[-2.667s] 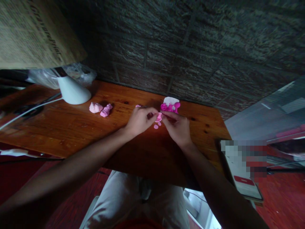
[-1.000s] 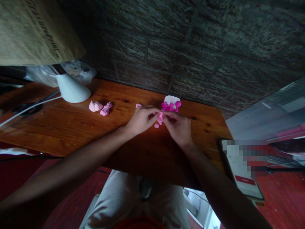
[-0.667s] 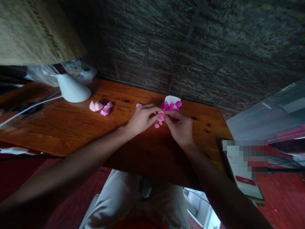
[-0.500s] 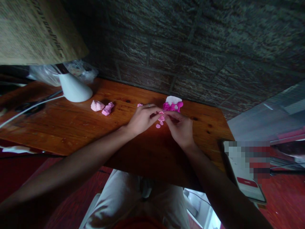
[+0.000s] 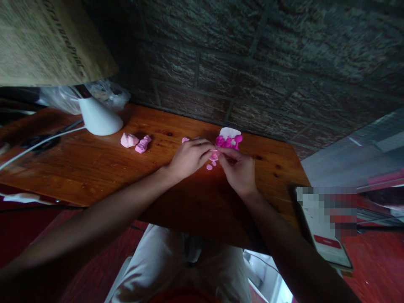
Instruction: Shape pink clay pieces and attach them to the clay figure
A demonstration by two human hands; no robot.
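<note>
My left hand point(image 5: 191, 158) and my right hand point(image 5: 236, 167) meet above the wooden table, fingertips pinched together. Between them is a small pink piece of modelling clay point(image 5: 214, 150), partly hidden by the fingers. Just below it more pink clay point(image 5: 213, 157) shows, along with a flat pink clay disc point(image 5: 209, 167) on the wood. Behind my right fingers lie magenta clay pieces point(image 5: 223, 141) beside a white flat piece point(image 5: 230, 132). A bit of pink clay point(image 5: 185, 139) peeks out behind my left hand.
Two lumps of clay, a pale pink one point(image 5: 129, 140) and a pink one point(image 5: 143, 144), sit on the table point(image 5: 104, 168) to the left. A white-based lamp point(image 5: 100, 118) stands near them. A stone wall point(image 5: 202, 84) rises behind. A device with a lit screen point(image 5: 328, 242) is at the right edge.
The clay between my fingertips has turned from a wider, cupped shape to a thin edge. Both hands stay pinched at nearly the same place; the view has shifted slightly.
</note>
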